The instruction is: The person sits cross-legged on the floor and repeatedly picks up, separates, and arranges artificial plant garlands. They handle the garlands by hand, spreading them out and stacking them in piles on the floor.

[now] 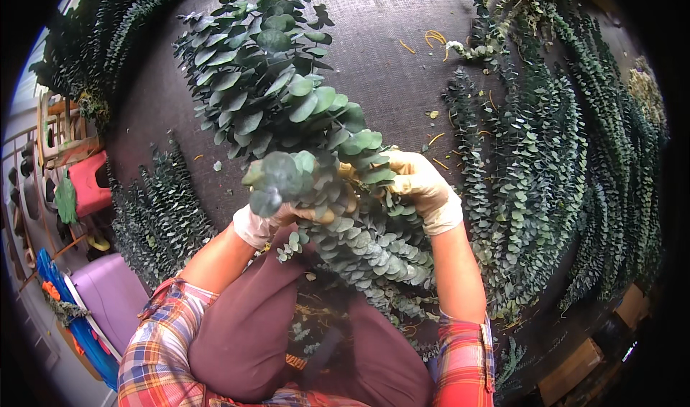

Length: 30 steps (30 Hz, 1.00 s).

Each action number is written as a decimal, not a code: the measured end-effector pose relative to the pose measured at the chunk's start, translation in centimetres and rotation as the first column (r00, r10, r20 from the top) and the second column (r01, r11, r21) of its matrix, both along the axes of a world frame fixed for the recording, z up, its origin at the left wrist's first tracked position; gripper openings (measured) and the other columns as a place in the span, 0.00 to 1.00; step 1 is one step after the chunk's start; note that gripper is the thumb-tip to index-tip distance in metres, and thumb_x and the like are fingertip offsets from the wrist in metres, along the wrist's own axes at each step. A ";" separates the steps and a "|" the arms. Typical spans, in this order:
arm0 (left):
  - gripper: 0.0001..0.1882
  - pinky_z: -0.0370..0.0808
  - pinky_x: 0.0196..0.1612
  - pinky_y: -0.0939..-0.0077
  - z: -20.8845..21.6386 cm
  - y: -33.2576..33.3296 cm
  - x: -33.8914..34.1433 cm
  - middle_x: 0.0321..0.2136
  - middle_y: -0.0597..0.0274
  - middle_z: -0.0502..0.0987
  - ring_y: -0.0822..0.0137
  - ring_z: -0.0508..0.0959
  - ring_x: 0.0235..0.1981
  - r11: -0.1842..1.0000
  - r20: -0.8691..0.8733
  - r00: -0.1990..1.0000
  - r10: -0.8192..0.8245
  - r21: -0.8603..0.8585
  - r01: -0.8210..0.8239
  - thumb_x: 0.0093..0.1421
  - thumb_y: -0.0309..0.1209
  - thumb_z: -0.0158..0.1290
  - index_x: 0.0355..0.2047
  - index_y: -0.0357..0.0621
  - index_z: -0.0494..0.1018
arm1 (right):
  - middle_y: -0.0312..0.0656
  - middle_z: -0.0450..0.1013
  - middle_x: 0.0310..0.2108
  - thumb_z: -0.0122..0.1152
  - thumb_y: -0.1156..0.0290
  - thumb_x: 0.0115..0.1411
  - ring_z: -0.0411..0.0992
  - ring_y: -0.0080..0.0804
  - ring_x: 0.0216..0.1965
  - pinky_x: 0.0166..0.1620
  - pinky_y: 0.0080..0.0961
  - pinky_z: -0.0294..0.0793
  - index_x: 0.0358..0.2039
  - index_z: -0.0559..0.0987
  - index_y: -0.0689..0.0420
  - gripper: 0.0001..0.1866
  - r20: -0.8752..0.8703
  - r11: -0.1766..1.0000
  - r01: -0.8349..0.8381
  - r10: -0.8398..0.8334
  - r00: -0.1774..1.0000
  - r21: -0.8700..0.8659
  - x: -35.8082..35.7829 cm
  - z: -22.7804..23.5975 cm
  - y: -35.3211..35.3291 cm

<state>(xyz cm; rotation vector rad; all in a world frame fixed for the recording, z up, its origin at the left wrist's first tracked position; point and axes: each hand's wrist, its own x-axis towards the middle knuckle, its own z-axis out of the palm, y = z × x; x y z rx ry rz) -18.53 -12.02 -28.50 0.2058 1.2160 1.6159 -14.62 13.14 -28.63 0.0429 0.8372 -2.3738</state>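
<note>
A thick bunch of round-leaved eucalyptus branches [251, 83] slants from the upper left down to my lap. Its stems are hidden by the leaves. My left hand [287, 213], in a thin whitish glove, is closed around the lower part of the bunch, with leaves covering some of its fingers. On the other side my right hand [417, 180], gloved the same way, grips the bunch with bent fingers partly behind leaves. More eucalyptus sprigs [374, 256] hang below both hands, over my legs.
Long rows of eucalyptus branches [532, 162] lie on the dark woven mat [359, 40] at the right. Smaller piles [162, 213] lie at the left. Yellow rubber bands [435, 38] are scattered ahead. A red stool [90, 184] and a purple box [111, 295] stand at the left edge.
</note>
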 end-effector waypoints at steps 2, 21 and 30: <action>0.18 0.69 0.40 0.74 0.2 0.1 0.2 0.32 0.61 0.74 0.68 0.72 0.34 0.999 0.071 0.997 0.040 0.026 -0.042 0.49 0.37 0.62 0.35 0.36 0.73 | 0.44 0.74 0.44 0.69 0.65 0.49 0.73 0.25 0.41 0.46 0.19 0.70 0.50 0.71 0.66 0.30 0.011 0.999 0.033 -0.033 0.999 -0.037 -0.3 0.3 -1.1; 0.36 0.66 0.56 0.69 0.7 0.2 0.1 0.51 0.61 0.70 0.66 0.71 0.51 0.978 0.025 0.990 0.139 -0.160 -0.133 0.50 0.37 0.63 0.57 0.40 0.62 | 0.36 0.68 0.50 0.62 0.77 0.49 0.68 0.20 0.44 0.47 0.16 0.69 0.57 0.65 0.62 0.32 0.132 0.973 0.231 -0.232 0.964 0.024 1.4 -3.6 -4.3; 0.35 0.70 0.53 0.68 0.6 1.9 -0.1 0.46 0.57 0.75 0.62 0.74 0.48 0.954 0.300 0.907 0.294 -0.030 -0.299 0.50 0.31 0.61 0.58 0.40 0.61 | 0.45 0.73 0.44 0.72 0.57 0.44 0.69 0.40 0.50 0.55 0.36 0.64 0.40 0.77 0.58 0.25 -0.613 0.177 0.615 -0.072 0.787 0.768 1.9 -2.7 -2.6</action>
